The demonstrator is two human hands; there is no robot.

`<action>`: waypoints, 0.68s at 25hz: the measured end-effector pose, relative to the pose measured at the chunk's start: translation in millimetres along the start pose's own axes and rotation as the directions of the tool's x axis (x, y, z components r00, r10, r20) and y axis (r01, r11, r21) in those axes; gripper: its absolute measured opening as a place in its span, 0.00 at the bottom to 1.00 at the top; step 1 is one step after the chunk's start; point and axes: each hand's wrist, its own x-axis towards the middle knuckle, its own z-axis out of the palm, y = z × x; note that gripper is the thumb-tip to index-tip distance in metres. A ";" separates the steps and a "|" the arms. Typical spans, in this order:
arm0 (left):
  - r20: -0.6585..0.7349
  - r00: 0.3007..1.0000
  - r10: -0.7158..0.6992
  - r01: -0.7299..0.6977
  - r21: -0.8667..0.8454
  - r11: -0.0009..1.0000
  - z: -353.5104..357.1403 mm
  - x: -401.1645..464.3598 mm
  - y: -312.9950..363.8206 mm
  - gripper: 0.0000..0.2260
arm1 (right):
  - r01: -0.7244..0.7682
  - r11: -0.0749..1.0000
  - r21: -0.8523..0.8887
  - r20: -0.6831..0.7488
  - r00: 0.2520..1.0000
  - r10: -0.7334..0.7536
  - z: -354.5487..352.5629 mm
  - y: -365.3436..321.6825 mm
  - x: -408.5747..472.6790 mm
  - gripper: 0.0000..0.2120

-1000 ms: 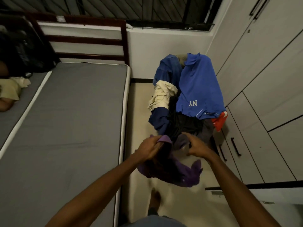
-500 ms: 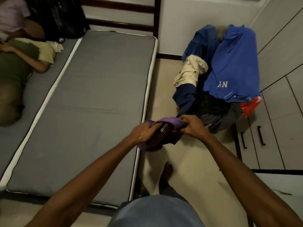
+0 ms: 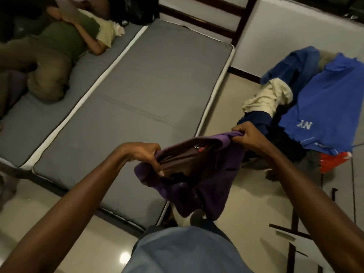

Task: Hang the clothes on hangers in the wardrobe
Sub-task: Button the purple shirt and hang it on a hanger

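Both my hands hold a purple garment (image 3: 201,186) in front of me, over the floor beside the bed. My left hand (image 3: 143,154) grips its left edge and my right hand (image 3: 246,134) pinches its upper right corner, so the opening is stretched between them and the rest hangs down. To the right lies a heap of clothes (image 3: 307,115): a blue "NY" shirt (image 3: 325,111) on top, a cream piece, dark items and something orange-red at the bottom. No hanger is visible.
A grey mattress (image 3: 149,107) fills the middle left, with a second one beside it where a person (image 3: 59,52) lies. Wardrobe fronts (image 3: 334,194) with dark handles stand at the right edge. Tiled floor (image 3: 246,203) runs between bed and heap.
My head has turned left and down, bringing the bed and the lying person more into view. My hands have pulled apart and spread the purple garment's opening wider.
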 end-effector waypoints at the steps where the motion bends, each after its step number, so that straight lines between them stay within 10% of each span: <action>1: -0.013 1.000 -0.008 0.008 0.038 0.999 -4.7 -9.3 -14.9 0.19 | 0.021 1.000 0.000 0.049 0.999 -0.021 -1.5 -5.6 14.0 0.13; 9: -0.449 0.887 -0.110 0.007 -0.224 0.974 -20.4 -47.6 -118.0 0.13 | -0.019 0.990 -0.139 0.299 0.952 0.060 26.6 -34.0 159.7 0.09; 13: -0.780 0.493 -0.386 0.133 -0.371 0.919 -59.9 -15.4 -167.2 0.14 | -0.003 0.982 -0.188 0.341 0.937 0.068 65.2 -56.0 284.4 0.11; 17: -0.823 0.008 -0.569 0.015 -0.568 0.823 -148.0 48.6 -251.3 0.22 | 0.008 0.962 -0.271 0.123 0.992 0.027 141.4 -47.7 456.0 0.17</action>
